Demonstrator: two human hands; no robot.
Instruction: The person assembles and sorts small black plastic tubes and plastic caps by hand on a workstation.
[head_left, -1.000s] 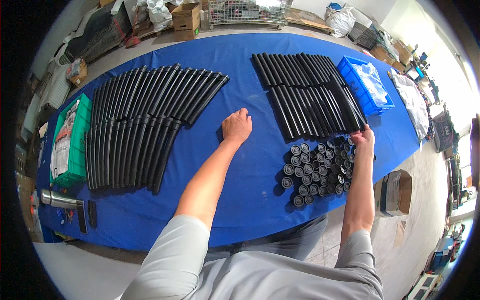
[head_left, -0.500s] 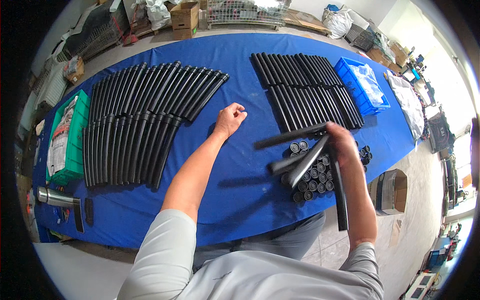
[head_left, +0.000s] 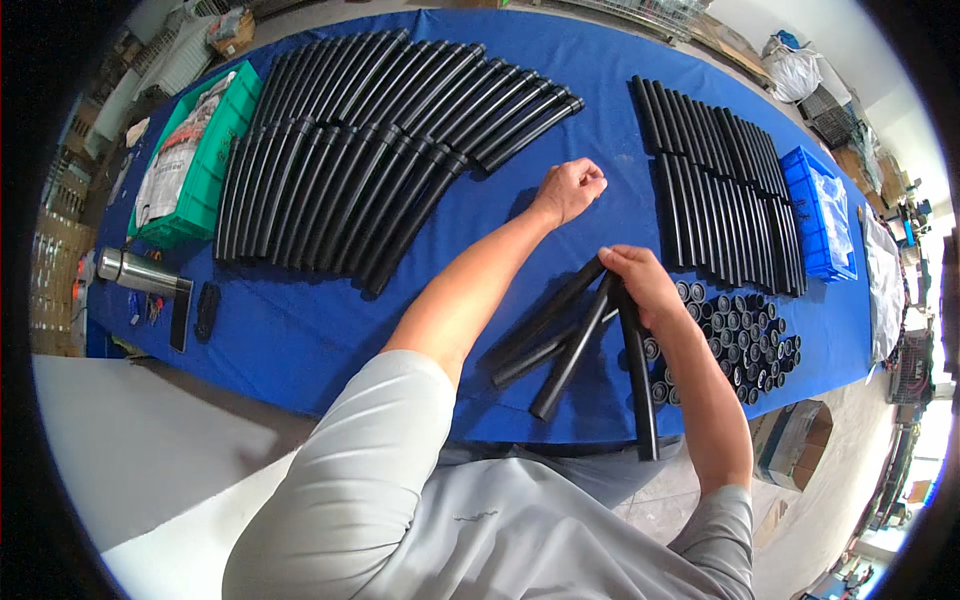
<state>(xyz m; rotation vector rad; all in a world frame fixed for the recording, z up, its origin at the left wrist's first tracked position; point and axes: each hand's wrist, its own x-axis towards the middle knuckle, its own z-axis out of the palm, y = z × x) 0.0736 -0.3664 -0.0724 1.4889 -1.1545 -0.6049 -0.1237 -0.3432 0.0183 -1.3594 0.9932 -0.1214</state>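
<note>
My right hand (head_left: 645, 285) grips several black tubes (head_left: 575, 348) by their upper ends. They fan out downward over the near part of the blue-covered table (head_left: 440, 400). Farther off and to the left, my left hand (head_left: 570, 190) is closed with curled fingers; whether anything is in it is hidden. Beyond it, to the left, lie two rows of black tubes with collared ends (head_left: 385, 160). On the right are two rows of plain black tubes (head_left: 685, 215). A cluster of round black caps (head_left: 740, 345) stands beside my right forearm, partly covered by it.
A green crate (head_left: 215, 165) holding printed sheets stands at the left. Near it are a steel flask (head_left: 135, 270), a dark phone-like slab (head_left: 181, 318) and a small black object (head_left: 207, 312). A blue bin (head_left: 825, 262) with clear plastic stands right; a cardboard box (head_left: 795, 445) is on the floor.
My right hand has swung the tubes leftward, away from above the caps, toward my left hand. The view has shifted, so the table layout appears moved. My left hand stays closed.
</note>
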